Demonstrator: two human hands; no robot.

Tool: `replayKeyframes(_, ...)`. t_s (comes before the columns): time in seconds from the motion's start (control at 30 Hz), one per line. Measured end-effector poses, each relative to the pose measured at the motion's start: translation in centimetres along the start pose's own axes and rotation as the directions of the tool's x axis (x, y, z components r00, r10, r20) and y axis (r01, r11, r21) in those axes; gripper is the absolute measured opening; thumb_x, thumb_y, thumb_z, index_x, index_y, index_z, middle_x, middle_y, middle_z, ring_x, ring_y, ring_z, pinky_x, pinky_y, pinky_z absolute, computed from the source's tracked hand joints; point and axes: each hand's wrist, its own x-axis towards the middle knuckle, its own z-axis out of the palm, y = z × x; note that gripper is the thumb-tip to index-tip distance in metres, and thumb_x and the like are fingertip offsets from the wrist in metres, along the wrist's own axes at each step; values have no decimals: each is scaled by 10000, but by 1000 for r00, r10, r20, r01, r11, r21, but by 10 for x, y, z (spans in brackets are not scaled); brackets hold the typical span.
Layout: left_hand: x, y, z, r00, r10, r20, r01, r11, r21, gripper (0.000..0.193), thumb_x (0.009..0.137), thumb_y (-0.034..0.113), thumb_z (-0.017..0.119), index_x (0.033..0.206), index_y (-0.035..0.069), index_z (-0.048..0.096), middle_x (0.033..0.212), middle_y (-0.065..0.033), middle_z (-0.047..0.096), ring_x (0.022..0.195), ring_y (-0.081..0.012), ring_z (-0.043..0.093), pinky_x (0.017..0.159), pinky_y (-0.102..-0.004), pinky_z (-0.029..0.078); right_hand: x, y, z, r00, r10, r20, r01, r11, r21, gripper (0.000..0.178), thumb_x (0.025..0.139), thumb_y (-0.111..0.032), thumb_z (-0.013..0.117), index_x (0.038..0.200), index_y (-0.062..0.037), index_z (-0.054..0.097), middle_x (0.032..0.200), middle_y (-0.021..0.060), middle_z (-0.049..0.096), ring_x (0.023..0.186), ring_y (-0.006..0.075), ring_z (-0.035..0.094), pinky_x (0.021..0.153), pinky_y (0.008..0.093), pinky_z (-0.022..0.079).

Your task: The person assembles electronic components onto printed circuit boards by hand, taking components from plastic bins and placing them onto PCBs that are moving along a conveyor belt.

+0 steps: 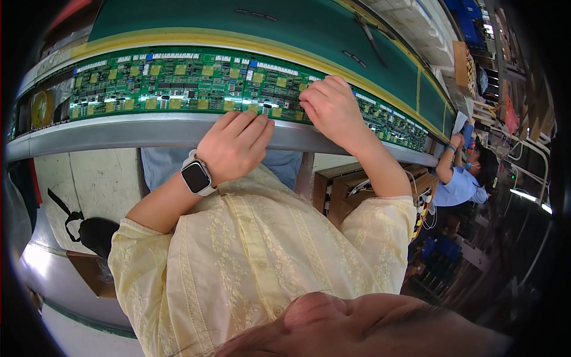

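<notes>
A long row of green circuit boards lies in front of me, set with white connectors, small chips and square yellow patches. My left hand, with a white-banded watch on its wrist, rests at the boards' near edge over the grey rail. Its fingers are curled together, and what they hold, if anything, is hidden. Farther right, my right hand is over the boards, thumb and fingers drawn into a pinch. Whatever may be between those fingertips is too small or covered to make out.
The grey metal rail runs along the near side. Beyond the boards is a green work surface edged in yellow, with dark component strips and a dark-handled tool. A yellow tape roll sits far left. Another person works at right.
</notes>
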Motion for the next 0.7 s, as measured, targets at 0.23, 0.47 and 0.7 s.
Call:
replayKeyframes(0.23, 1, 0, 1, 1000, 4, -15, -4, 1000, -5, 398, 715, 170, 658, 1068, -12, 645, 1060, -112, 627, 1016, -254, 592, 802, -363, 496, -2, 7, -1, 998, -60, 3, 60, 998, 6, 147, 732, -64, 743, 850, -62, 656, 817, 56, 614, 817, 258, 590, 847, 385, 452)
replayKeyframes(0.47, -1, 1, 0, 1000, -23, 10, 23, 999, -33, 400, 708, 111, 653, 1093, 1, 651, 1111, -113, 641, 1001, -247, 610, 836, -380, 508, -2, 5, 2, 998, -55, -6, 55, 998, -6, 115, 745, -64, 719, 842, -61, 656, 809, 53, 610, 831, 241, 605, 926, 416, 447)
replayKeyframes(0.7, -2, 2, 1, 1000, -28, -3, 28, 999, -35, 411, 699, 108, 655, 1096, -2, 645, 1103, -109, 637, 994, -246, 609, 825, -377, 506, -4, 2, 0, 999, -46, 26, 48, 997, -62, 190, 734, -48, 750, 893, -72, 650, 846, 47, 621, 842, 239, 615, 994, 454, 430)
